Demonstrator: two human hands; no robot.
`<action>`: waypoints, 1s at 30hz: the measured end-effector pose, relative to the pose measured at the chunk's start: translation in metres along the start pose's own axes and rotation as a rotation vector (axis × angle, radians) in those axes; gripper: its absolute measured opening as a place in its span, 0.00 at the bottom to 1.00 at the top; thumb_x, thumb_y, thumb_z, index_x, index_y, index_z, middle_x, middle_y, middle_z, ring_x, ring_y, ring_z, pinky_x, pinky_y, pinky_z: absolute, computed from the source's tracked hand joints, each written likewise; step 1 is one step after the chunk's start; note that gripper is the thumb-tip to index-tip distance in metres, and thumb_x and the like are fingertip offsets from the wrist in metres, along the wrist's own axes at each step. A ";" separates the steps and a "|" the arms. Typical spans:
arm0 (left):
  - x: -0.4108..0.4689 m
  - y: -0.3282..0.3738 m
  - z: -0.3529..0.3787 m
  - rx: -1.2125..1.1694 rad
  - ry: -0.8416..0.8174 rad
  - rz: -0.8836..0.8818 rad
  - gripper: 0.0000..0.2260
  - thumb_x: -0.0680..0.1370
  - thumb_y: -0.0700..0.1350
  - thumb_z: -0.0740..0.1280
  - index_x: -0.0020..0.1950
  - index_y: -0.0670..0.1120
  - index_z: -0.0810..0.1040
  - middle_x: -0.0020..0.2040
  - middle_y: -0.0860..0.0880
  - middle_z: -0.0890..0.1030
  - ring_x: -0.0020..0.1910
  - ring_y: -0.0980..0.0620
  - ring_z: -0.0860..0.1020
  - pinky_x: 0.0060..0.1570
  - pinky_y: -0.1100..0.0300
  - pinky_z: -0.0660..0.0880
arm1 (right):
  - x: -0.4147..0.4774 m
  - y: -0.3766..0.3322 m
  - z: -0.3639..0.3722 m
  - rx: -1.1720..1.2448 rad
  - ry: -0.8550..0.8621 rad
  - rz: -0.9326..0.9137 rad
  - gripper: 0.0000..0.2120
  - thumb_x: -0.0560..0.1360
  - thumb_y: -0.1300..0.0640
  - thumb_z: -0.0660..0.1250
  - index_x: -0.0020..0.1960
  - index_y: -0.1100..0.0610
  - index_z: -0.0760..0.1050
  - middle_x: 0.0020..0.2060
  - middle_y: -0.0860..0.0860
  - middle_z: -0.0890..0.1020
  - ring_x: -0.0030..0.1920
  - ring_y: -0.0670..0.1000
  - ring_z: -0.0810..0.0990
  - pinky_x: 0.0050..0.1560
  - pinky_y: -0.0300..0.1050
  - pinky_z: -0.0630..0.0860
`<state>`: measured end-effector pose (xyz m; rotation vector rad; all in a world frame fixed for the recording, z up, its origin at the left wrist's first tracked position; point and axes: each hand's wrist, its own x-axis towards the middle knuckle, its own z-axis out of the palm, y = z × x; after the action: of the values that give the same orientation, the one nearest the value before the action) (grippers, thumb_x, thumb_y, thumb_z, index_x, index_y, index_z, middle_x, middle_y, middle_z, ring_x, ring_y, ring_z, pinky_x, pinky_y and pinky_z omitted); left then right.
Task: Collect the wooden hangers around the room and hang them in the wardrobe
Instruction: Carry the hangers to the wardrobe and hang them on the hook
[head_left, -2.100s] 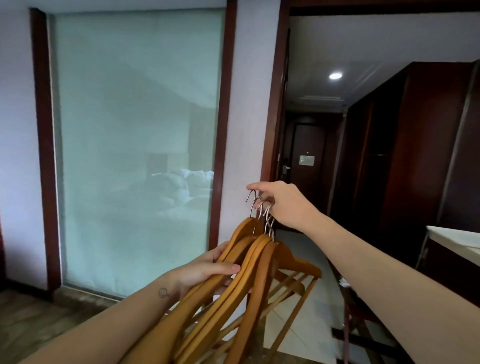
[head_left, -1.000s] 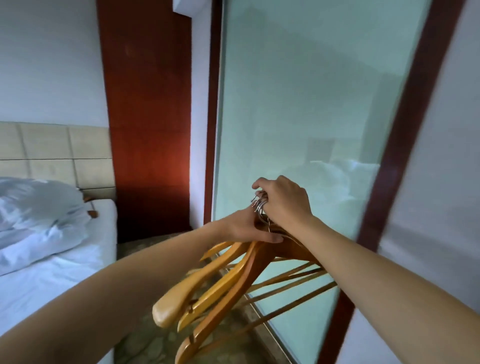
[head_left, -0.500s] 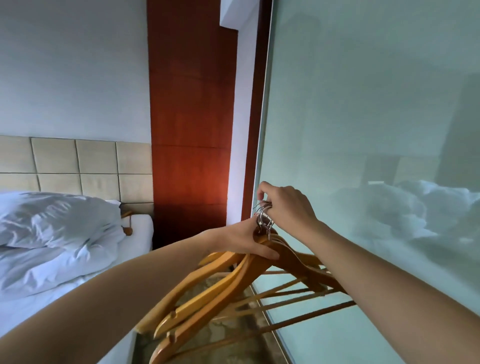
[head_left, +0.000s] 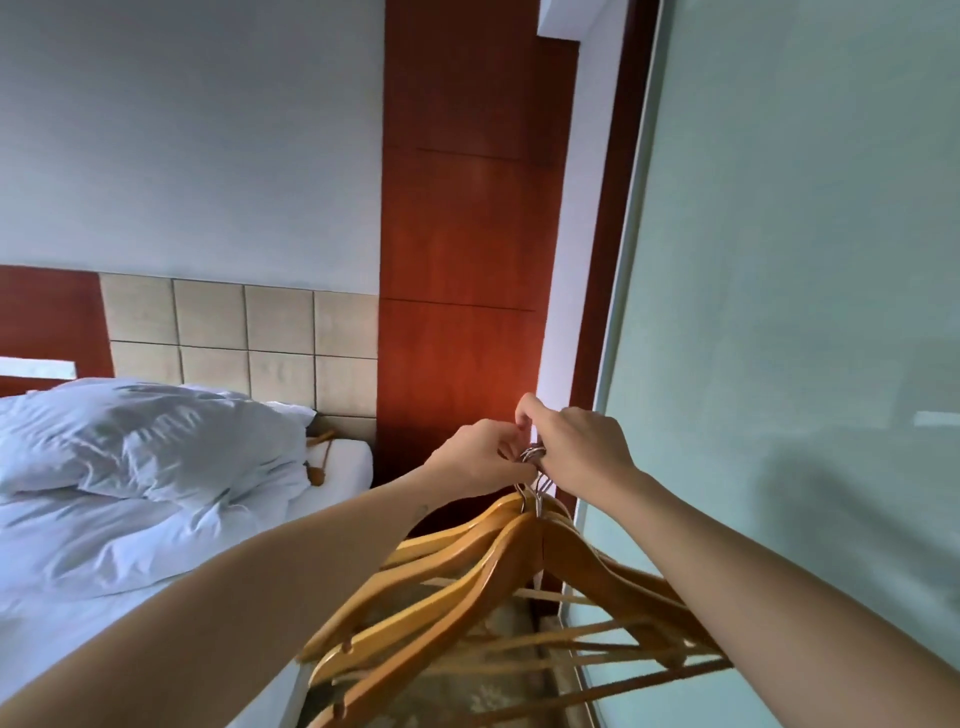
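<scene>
A bunch of several wooden hangers (head_left: 467, 592) hangs in front of me, their metal hooks (head_left: 534, 456) gathered together at the top. My right hand (head_left: 576, 447) is closed around the hooks from the right. My left hand (head_left: 475, 460) pinches the same hooks from the left, touching the right hand. Another wooden hanger (head_left: 318, 452) lies on the bed beside the pillow, partly hidden by the bedding. The wardrobe is out of view.
A bed (head_left: 337, 467) with a rumpled white duvet (head_left: 130, 452) fills the left. Behind it are a padded headboard (head_left: 239, 332) and a red-brown wood panel (head_left: 467, 260). A frosted glass wall (head_left: 805, 312) runs along the right. Patterned floor (head_left: 467, 696) shows below the hangers.
The view has swung left from the hallway to the bed. My left hand moved from the hangers' wooden shoulders up to the hooks. The bunch now hangs lower from both hands.
</scene>
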<state>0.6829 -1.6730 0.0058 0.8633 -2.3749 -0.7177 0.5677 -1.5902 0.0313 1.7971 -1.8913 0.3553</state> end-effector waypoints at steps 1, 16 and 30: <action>0.016 -0.005 0.001 0.031 0.004 -0.007 0.06 0.72 0.49 0.71 0.45 0.49 0.79 0.44 0.52 0.81 0.45 0.52 0.80 0.51 0.51 0.80 | 0.012 0.010 0.010 0.006 0.002 -0.024 0.15 0.76 0.57 0.66 0.60 0.49 0.66 0.40 0.49 0.80 0.33 0.51 0.72 0.26 0.36 0.55; 0.167 -0.096 -0.002 0.481 0.137 -0.154 0.14 0.74 0.56 0.68 0.57 0.53 0.80 0.50 0.55 0.83 0.45 0.56 0.78 0.54 0.51 0.77 | 0.172 0.065 0.141 0.093 0.013 -0.245 0.17 0.77 0.55 0.66 0.62 0.52 0.63 0.45 0.54 0.80 0.42 0.55 0.81 0.42 0.47 0.78; 0.267 -0.223 -0.044 1.099 0.079 0.024 0.15 0.75 0.58 0.57 0.51 0.52 0.79 0.42 0.55 0.82 0.43 0.50 0.78 0.58 0.50 0.66 | 0.309 0.030 0.259 0.148 -0.091 -0.234 0.21 0.76 0.50 0.67 0.66 0.52 0.67 0.51 0.55 0.82 0.53 0.57 0.80 0.46 0.47 0.73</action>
<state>0.6256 -2.0172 -0.0269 1.2028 -2.6119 0.7331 0.4918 -1.9840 -0.0197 2.1406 -1.7268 0.3414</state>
